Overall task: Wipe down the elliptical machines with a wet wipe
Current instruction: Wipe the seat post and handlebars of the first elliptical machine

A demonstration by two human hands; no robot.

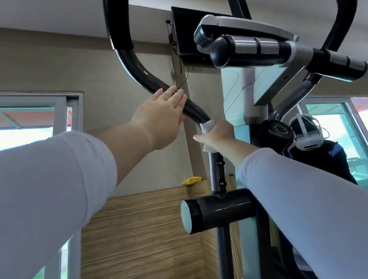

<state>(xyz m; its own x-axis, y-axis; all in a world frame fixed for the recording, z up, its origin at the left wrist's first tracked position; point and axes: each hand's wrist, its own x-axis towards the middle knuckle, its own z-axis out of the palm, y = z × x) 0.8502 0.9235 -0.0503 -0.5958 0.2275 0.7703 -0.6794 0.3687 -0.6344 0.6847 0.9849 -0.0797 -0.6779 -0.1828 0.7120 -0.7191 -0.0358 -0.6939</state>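
Wet wipe [207,124] on the elliptical [239,89], low on its curved handlebar tube [140,73].

My left hand [163,116] lay flat with straight fingers against the glossy black tube. The tube ran down from its foam grip [120,21], swept down and rightward through a bend, then stood upright. Just right of that hand, the crumpled white wipe wrapped the bend, and my right hand [217,136] was curled round it, clamping it to the tube. Further right sat the grey console [235,28].
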